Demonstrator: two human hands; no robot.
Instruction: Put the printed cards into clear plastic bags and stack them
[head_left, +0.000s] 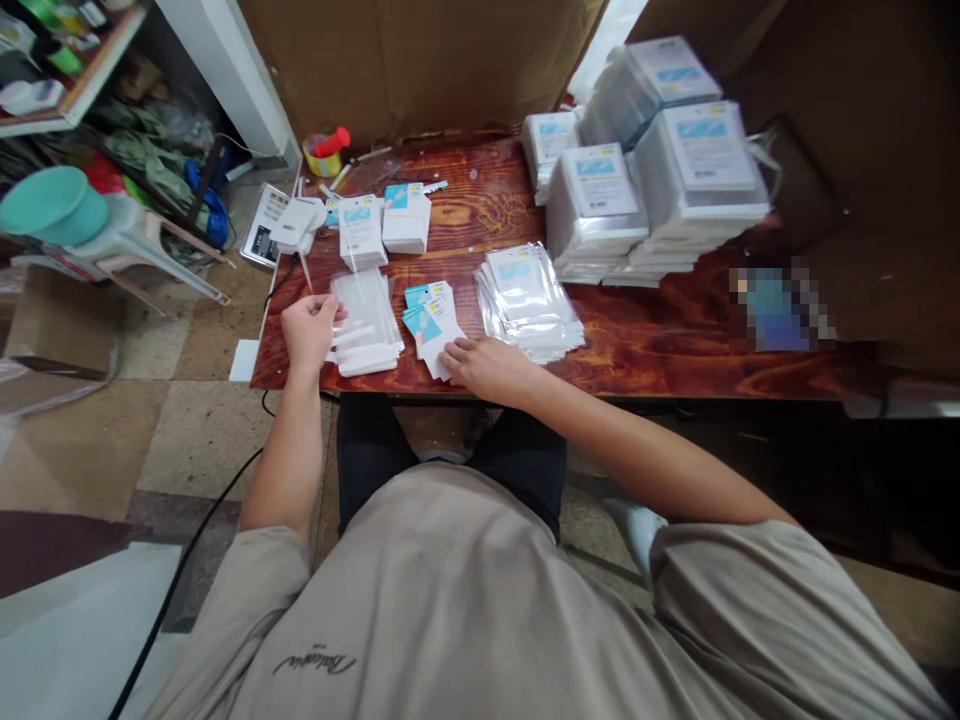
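Observation:
My left hand (306, 332) is closed in a pinch at the left edge of a stack of clear plastic bags (367, 325); the bag edge is between its fingertips. My right hand (491, 368) lies over the lower right of a loose fan of white and blue printed cards (430, 318), fingers curled onto a card; its thumb is mostly hidden. Right of the cards is a pile of filled clear bags (525, 295) with cards inside. Behind the empty bags stand two card stacks, one with text up (361, 230) and another with a blue photo (406, 218).
Tall stacks of bagged cards (600, 200) fill the table's back right. Yellow tape with a red object (327, 150) and loose rubber bands (502, 212) lie at the back. A digital scale (262, 228) is at the left edge. A stool with a teal basin (56, 205) stands left.

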